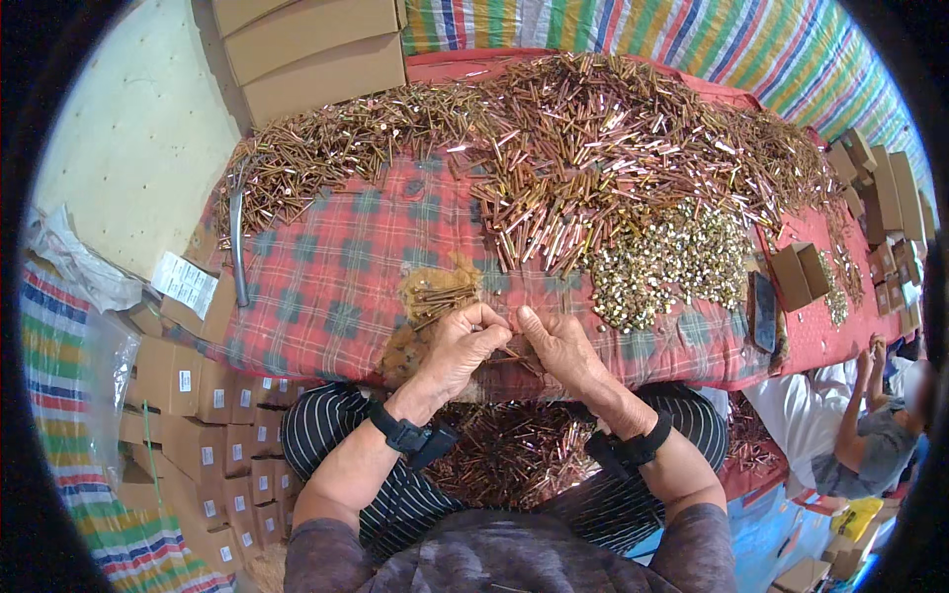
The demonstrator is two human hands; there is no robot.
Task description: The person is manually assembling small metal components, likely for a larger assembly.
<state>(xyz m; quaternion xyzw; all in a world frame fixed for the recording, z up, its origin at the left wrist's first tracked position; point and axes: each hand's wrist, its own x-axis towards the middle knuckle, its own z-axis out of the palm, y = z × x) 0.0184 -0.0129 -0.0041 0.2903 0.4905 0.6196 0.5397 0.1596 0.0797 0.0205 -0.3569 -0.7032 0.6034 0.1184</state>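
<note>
My left hand (460,348) is closed in a pinch on a thin copper-coloured rod (510,354), just above the cloth's near edge. Close beside it, my right hand (563,348) has its thumb raised and its fingers curled in; what they hold is too small and hidden to make out. A small bunch of similar rods (443,296) lies on a worn tan patch beyond my left hand. Farther off spreads a large heap of copper-coloured rods (583,148). Small shiny metal nut-like pieces (672,267) form a pile to the right.
A red plaid cloth (306,287) covers the work surface. On it are a curved metal bar (237,247), a dark phone-like slab (762,311) and an open carton (801,277). Stacked brown boxes (183,435) stand at left. More rods (514,455) lie between my knees. Another person (870,435) sits at far right.
</note>
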